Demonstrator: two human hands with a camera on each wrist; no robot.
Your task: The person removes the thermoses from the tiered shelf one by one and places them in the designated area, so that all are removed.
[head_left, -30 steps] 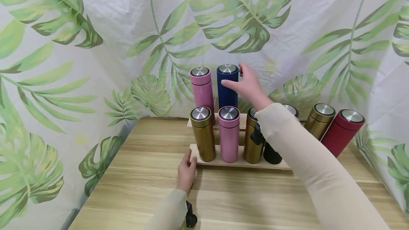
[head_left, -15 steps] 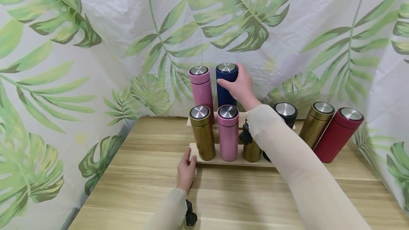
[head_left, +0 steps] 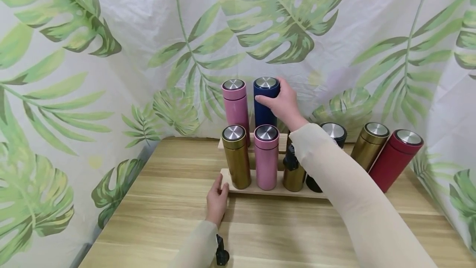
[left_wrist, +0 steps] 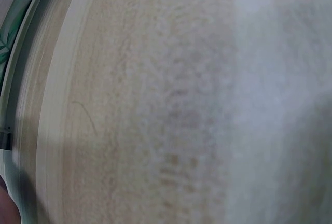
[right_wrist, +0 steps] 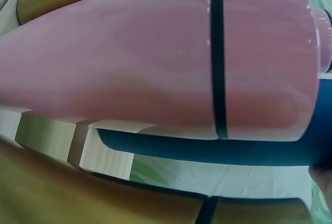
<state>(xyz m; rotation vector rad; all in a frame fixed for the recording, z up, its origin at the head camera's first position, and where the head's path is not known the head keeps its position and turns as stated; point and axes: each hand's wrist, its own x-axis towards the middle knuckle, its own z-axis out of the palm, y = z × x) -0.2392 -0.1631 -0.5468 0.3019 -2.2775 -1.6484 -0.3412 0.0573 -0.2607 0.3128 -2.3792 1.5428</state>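
My right hand (head_left: 284, 102) grips the upper part of a dark blue thermos (head_left: 265, 113), thumb in front and fingers round its far right side. That thermos stands upright in the back row of a two-level wooden rack (head_left: 253, 189); its base is hidden in the head view. A pink thermos (head_left: 236, 108) stands left of it. My left hand (head_left: 217, 199) touches the rack's front left corner with fairly straight fingers. In the right wrist view a nearer pink thermos (right_wrist: 145, 53) covers part of the blue thermos (right_wrist: 207, 149).
The front row holds a gold thermos (head_left: 239, 164), a pink thermos (head_left: 266, 164) and another gold thermos (head_left: 293, 179). My right sleeve partly hides a black thermos (head_left: 336, 133). Further right, a gold thermos (head_left: 368, 146) and a red thermos (head_left: 396, 160) stand. A leaf-patterned cloth (head_left: 148, 53) hangs behind.
My right hand has moved slightly left and its fingers have closed round the blue thermos. The left hand stays at the rack's corner.
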